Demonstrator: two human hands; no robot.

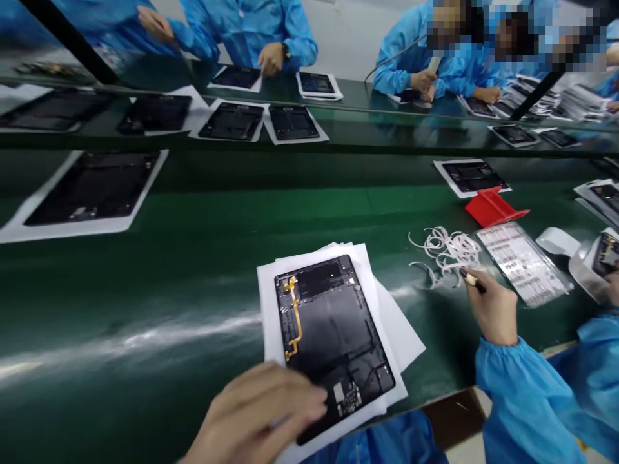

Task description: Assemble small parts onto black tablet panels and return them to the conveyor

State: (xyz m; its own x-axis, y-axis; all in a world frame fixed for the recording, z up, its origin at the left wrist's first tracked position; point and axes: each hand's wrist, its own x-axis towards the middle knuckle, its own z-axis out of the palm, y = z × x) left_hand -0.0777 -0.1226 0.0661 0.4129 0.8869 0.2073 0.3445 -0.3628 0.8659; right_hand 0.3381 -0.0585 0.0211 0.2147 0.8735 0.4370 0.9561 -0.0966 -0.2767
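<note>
A tablet housing lies open-side up on white paper sheets, with a yellow flex cable along its left side. My left hand, blurred by motion, reaches over its lower left corner, fingers stretched out; I see nothing held in it. Whether it touches the housing I cannot tell. To the right, my right hand is closed on a small black tool with a pale part, its kind unclear. The tool's tip is at the edge of a pile of curled white strips.
Beside the strips lie a red folded piece and a bagged sheet of small parts. More housings on paper lie on the green bench and a raised shelf. Co-workers in blue smocks work opposite; another person's hand is at right.
</note>
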